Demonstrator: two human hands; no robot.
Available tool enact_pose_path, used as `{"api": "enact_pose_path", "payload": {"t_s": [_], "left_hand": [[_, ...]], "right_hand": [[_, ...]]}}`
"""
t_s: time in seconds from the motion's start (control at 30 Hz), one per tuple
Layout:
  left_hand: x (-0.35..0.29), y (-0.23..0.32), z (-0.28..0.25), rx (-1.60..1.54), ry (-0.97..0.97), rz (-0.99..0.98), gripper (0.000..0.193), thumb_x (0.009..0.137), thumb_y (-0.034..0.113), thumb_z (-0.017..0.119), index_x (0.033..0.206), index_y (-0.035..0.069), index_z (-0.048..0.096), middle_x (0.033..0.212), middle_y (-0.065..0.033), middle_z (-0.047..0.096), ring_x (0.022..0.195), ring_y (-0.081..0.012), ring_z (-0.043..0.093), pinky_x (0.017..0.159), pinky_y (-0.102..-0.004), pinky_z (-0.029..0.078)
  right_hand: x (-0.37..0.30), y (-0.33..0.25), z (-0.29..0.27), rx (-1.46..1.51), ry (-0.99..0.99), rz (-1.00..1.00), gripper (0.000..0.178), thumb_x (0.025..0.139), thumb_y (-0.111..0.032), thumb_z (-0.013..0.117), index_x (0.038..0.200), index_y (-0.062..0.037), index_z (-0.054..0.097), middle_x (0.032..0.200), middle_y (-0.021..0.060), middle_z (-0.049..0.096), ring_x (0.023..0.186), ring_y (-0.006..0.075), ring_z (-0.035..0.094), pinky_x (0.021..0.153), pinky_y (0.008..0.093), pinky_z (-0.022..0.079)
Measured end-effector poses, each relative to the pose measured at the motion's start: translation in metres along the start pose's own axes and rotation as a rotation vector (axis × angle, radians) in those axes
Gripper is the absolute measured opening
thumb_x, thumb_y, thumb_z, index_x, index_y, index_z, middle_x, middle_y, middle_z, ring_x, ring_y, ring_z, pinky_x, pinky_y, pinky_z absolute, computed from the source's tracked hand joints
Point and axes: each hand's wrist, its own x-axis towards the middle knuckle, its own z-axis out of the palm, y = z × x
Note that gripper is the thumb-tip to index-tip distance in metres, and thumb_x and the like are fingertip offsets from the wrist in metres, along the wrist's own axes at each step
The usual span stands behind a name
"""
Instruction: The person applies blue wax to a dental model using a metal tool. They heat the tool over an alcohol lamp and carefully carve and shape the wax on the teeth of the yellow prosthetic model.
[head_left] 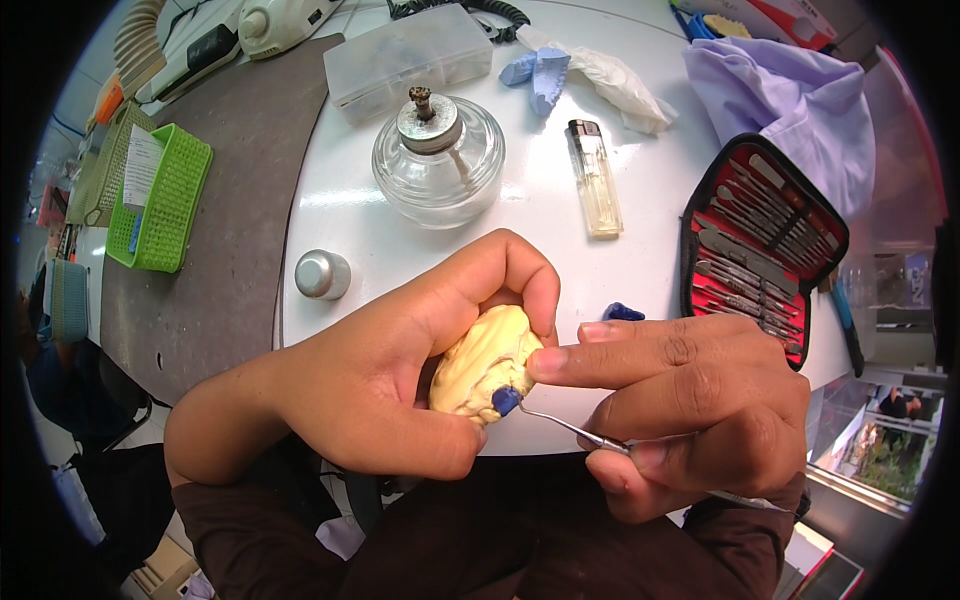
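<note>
My left hand [400,370] is closed around a yellow dental cast [485,355], thumb below and fingers over its top. A small lump of dark blue wax [506,400] sits on the cast's near right edge. Between thumb and fingers, my right hand [700,400] grips a thin metal wax carver [605,441]. The carver's bent tip meets the blue wax or lies right beside it. One finger of the right hand rests against the cast's right side. Just beyond the right hand lies another piece of blue wax [623,312] on the white table.
An unlit glass spirit lamp [440,170] stands ahead, its metal cap [322,274] to the left. A clear lighter [596,180], plastic box [408,62] and light blue cast pieces [548,80] lie beyond. An open instrument case [765,240] is at right, a green basket [165,200] at left.
</note>
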Motion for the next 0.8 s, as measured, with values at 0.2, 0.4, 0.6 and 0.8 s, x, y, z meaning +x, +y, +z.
{"api": "enact_pose_path", "payload": {"t_s": [0.2, 0.4, 0.6, 0.8], "left_hand": [[-0.0004, -0.0003, 0.0001, -0.007, 0.001, -0.004, 0.062, 0.064, -0.001, 0.068, 0.117, 0.003, 0.036, 0.107, -0.0068, 0.049, 0.084, -0.0080, 0.054, 0.068, -0.0201, 0.043], [-0.0005, -0.0005, 0.0003, -0.013, -0.007, 0.000, 0.061, 0.065, -0.001, 0.068, 0.116, 0.003, 0.036, 0.106, -0.0068, 0.050, 0.083, -0.0082, 0.053, 0.068, -0.0202, 0.043], [-0.0005, -0.0004, 0.0002, 0.001, -0.012, 0.007, 0.061, 0.064, -0.002, 0.067, 0.117, 0.003, 0.036, 0.108, -0.0070, 0.049, 0.083, -0.0082, 0.054, 0.068, -0.0201, 0.043], [0.0000, -0.0004, 0.0007, 0.013, -0.004, 0.012, 0.062, 0.063, -0.002, 0.066, 0.117, 0.004, 0.036, 0.110, -0.0072, 0.047, 0.083, -0.0081, 0.054, 0.067, -0.0203, 0.043]], "right_hand": [[-0.0004, 0.0045, 0.0001, 0.000, -0.005, -0.059, 0.034, 0.086, -0.008, 0.072, 0.099, 0.0009, 0.042, 0.075, 0.0080, 0.067, 0.082, 0.0367, 0.076, 0.070, 0.0437, 0.064], [-0.0005, 0.0013, -0.0016, -0.002, -0.016, -0.031, 0.033, 0.086, -0.007, 0.071, 0.100, 0.0022, 0.042, 0.075, 0.0082, 0.067, 0.082, 0.0369, 0.076, 0.069, 0.0435, 0.064], [0.0004, 0.0015, -0.0031, 0.007, -0.025, -0.024, 0.034, 0.085, -0.007, 0.073, 0.096, 0.0023, 0.042, 0.075, 0.0090, 0.067, 0.084, 0.0369, 0.076, 0.069, 0.0433, 0.064], [0.0033, 0.0042, -0.0034, 0.016, -0.046, -0.047, 0.035, 0.082, -0.007, 0.077, 0.092, -0.0017, 0.044, 0.076, 0.0097, 0.068, 0.083, 0.0365, 0.076, 0.069, 0.0425, 0.064]]}}
